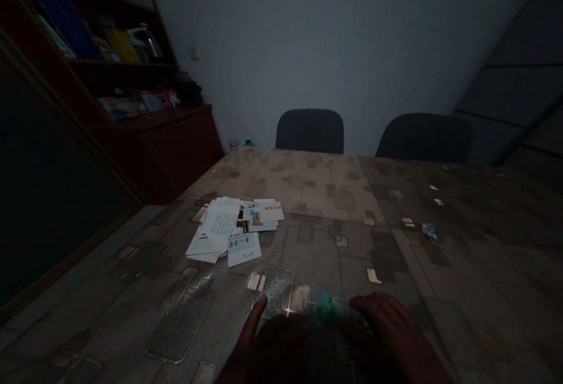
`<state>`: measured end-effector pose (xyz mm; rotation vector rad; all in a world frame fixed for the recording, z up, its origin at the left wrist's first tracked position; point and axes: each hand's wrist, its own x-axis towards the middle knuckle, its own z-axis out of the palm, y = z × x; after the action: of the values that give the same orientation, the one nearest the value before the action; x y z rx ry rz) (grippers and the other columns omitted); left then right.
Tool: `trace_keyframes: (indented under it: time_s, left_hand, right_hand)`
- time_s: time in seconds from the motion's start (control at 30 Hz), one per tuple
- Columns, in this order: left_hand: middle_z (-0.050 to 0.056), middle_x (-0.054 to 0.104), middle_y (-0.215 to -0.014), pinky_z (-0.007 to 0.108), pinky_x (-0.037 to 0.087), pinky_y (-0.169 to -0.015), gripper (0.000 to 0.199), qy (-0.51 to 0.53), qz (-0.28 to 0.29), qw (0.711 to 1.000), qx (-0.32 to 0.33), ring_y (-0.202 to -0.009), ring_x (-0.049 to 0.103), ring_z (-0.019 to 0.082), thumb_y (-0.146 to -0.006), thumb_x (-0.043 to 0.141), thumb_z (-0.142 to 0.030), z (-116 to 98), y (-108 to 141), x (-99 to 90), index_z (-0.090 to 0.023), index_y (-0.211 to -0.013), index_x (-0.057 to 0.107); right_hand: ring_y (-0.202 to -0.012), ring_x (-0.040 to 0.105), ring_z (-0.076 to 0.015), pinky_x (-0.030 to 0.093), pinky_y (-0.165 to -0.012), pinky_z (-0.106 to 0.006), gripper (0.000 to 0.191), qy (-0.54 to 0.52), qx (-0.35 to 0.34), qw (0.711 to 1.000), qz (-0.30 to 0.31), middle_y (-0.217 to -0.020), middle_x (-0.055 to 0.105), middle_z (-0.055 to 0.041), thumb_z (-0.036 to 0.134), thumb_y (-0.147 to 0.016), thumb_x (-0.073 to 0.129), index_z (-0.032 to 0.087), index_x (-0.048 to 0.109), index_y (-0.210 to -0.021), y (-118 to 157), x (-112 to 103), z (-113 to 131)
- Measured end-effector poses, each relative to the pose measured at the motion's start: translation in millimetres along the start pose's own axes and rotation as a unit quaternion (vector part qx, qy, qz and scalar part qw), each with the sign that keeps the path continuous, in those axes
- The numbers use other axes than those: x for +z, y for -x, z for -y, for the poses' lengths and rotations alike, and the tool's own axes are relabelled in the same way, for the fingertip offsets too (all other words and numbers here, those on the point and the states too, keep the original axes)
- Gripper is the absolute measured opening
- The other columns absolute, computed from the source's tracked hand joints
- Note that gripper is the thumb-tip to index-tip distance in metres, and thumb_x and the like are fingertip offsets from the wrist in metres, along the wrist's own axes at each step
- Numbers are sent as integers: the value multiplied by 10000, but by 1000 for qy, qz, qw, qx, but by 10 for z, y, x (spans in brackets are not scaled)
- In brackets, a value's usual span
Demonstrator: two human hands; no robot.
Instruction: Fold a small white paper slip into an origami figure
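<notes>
Low in the head view, a small green-blue thing [325, 309] with a pointed top shows between my two hands; its kind is unclear in the dim light. Below it a dark flat surface runs down out of the frame. My left hand [275, 346] is on its left, one finger stretched up and the others bent inward against it. From the other side my right hand [389, 334] curls its fingers in towards the same thing. Shadow hides most fingertips. Farther off on the left lies a loose pile of printed white cards [220, 226], overlapping one another.
The table [308, 243] wears a patterned brown cover. A small crumpled shiny scrap [430, 232] lies on its right part. Two dark chairs [309, 131] stand at the far edge, before a pale wall. A wooden cabinet [176, 149] with filled shelves is at left.
</notes>
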<state>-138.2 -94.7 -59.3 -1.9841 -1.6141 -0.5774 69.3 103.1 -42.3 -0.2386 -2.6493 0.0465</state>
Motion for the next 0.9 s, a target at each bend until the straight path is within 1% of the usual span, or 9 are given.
trace_keyframes:
  time_s: [0.13,0.17,0.23,0.3,0.37,0.5,0.63,0.73,0.9]
  left_hand:
    - [-69,701,-1077,557,60,-1178,130,12,-11,1000,-5,-1003,582,141,-908,622,-341,1,-32,-30,-259,-999,666]
    - [-61,699,-1078,563,54,-1176,133,14,-4,1000,-3,-1011,582,142,-912,616,-344,-1,-38,-36,-260,-1004,662]
    - [-45,701,-1061,575,23,-1172,143,11,22,1000,-1,-1008,585,143,-927,592,-337,-6,-45,-45,-256,-1028,654]
    - [-44,706,-1029,577,-1,-1170,152,2,44,999,-3,-989,591,142,-937,576,-325,-10,-46,-49,-256,-1050,651]
    - [-56,713,-1000,575,-5,-1170,149,-6,48,999,-7,-963,600,141,-929,591,-325,-9,-47,-48,-269,-1051,655]
    - [-64,722,-970,563,28,-1176,112,18,6,1000,-12,-908,606,131,-922,603,-306,2,-84,-29,-262,-999,670]
    - [-63,717,-912,576,49,-1174,148,27,-63,998,-13,-787,595,117,-953,537,-258,-15,-161,8,-218,-914,674]
    - [-54,696,-849,573,35,-1176,157,19,-54,998,-8,-745,587,112,-947,513,-211,-47,-208,34,-201,-907,664]
    - [-51,577,-649,623,68,-1150,179,-9,-20,1000,15,-582,499,110,-896,487,-113,-67,-303,62,-197,-797,610]
  right_hand:
    - [-904,638,-229,499,-843,-383,214,-51,34,998,-34,-972,690,-52,244,-839,552,252,624,-1040,-135,12,123]
    - [-897,631,-225,466,-890,-404,184,-49,20,996,-71,-966,692,-41,245,-849,531,267,631,-1001,-189,21,179]
    - [-794,616,-200,427,-908,-404,133,-23,-42,994,-98,-902,697,-8,278,-847,548,292,634,-947,-294,46,294]
    - [-779,600,-189,394,-932,-397,116,-5,-68,995,-69,-871,696,14,279,-839,579,303,630,-940,-359,66,372]
    - [-798,589,-186,364,-966,-399,133,11,-69,996,-47,-866,693,26,260,-827,604,309,623,-949,-363,66,389]
    - [-873,594,-202,360,-961,-410,104,18,-56,997,-55,-921,698,13,311,-849,584,304,629,-942,-230,-12,262]
    - [-843,635,-189,417,-920,-400,137,-5,21,998,-55,-886,695,1,244,-901,515,279,626,-973,-68,-90,63]
    - [-802,656,-203,483,-831,-384,115,9,14,999,-39,-856,698,-16,284,-902,534,269,627,-969,14,-93,-54]
    - [-801,673,-197,504,-839,-369,111,-1,4,999,-35,-856,706,-5,304,-900,556,286,638,-973,68,-44,-121]
